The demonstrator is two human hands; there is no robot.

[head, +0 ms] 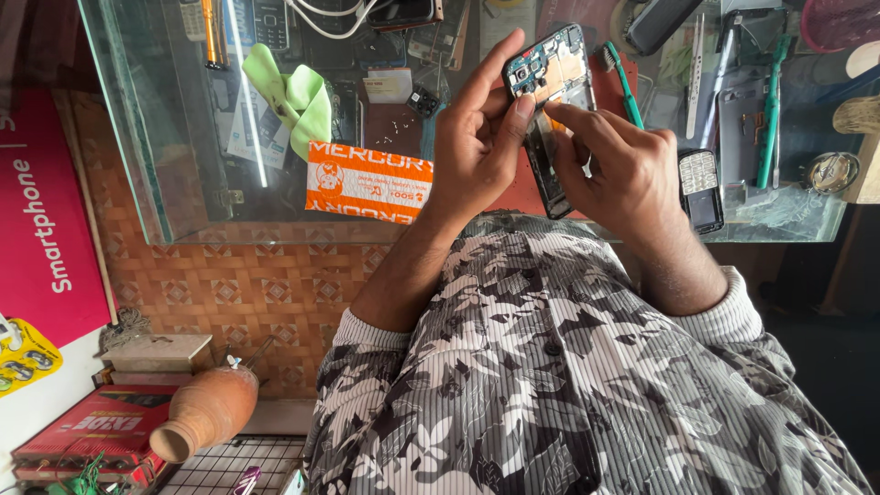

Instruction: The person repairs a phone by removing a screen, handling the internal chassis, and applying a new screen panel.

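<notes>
We grip the opened phone (548,78) firm w/ left hand (477,137), right hand (623,170) fingertips pinching at its inner part, so steady pressure, no twisting.

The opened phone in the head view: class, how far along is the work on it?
Done: the opened phone has its back cover off, so board and camera modules show. In hand: the left hand holds it above the glass counter while the right hand presses fingertips on its middle. Left: it is not closed; the green brush and tweezers lie unused.
</notes>
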